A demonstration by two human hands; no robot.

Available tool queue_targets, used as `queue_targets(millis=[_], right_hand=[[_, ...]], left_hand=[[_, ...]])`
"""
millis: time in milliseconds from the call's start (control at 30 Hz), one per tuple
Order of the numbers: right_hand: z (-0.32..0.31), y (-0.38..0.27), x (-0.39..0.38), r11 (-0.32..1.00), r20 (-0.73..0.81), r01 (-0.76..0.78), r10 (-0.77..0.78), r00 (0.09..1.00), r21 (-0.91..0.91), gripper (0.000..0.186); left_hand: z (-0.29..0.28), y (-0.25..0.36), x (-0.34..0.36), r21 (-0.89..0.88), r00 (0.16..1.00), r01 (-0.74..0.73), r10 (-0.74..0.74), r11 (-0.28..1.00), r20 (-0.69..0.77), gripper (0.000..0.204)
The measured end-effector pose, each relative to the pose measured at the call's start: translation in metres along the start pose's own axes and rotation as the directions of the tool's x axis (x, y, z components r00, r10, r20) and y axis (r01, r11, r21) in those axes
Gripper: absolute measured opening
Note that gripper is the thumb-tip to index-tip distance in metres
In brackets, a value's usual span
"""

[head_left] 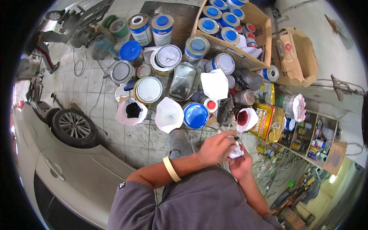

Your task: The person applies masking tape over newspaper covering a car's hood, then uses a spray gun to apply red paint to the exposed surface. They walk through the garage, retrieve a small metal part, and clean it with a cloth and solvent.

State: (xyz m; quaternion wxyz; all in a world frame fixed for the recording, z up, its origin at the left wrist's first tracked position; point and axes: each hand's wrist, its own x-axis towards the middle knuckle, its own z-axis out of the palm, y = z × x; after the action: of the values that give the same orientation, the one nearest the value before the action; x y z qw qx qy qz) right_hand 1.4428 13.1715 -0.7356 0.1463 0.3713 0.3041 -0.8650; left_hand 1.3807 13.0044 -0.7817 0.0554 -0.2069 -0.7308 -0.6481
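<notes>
My left hand point(216, 148), a pale band on its wrist, reaches across my body with its fingers curled over a crumpled white cloth or paper point(236, 152). From beneath, my right hand point(241, 165) grips the same white piece. A small shiny metal part point(238, 141) shows between the hands; its kind is mostly hidden. Just beyond them stands a white cup point(251, 119) with dark red paint inside. Beside it is a yellow and red rectangular can point(265, 122). Farther left sit a white cup with black paint point(132, 110) and a white paper cup point(169, 115) with a pale inside.
Paint cans crowd the space ahead, including a blue-lidded can point(196, 115) and a white-lidded can point(148, 90). A cardboard box point(267, 38) holds several blue-capped cans. At left is a beige car point(76, 180), near a wheel point(73, 128). Shelves point(312, 134) stand at right.
</notes>
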Motion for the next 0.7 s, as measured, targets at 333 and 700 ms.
queue_targets(millis=[333,700], right_hand=[[-0.079,-0.052,0.004,-0.058,0.187,0.247,-0.822,0.538,-0.967,0.047],[-0.123,-0.122,0.046,-0.151,0.240,0.217,-0.843,0.481,-0.964,0.122]], left_hand=[[-0.031,-0.003,0.011,0.085,0.985,0.136,-0.144,0.987,0.100,0.011],[0.023,-0.015,0.033,0.404,0.834,0.245,-0.404,0.881,0.377,0.015]])
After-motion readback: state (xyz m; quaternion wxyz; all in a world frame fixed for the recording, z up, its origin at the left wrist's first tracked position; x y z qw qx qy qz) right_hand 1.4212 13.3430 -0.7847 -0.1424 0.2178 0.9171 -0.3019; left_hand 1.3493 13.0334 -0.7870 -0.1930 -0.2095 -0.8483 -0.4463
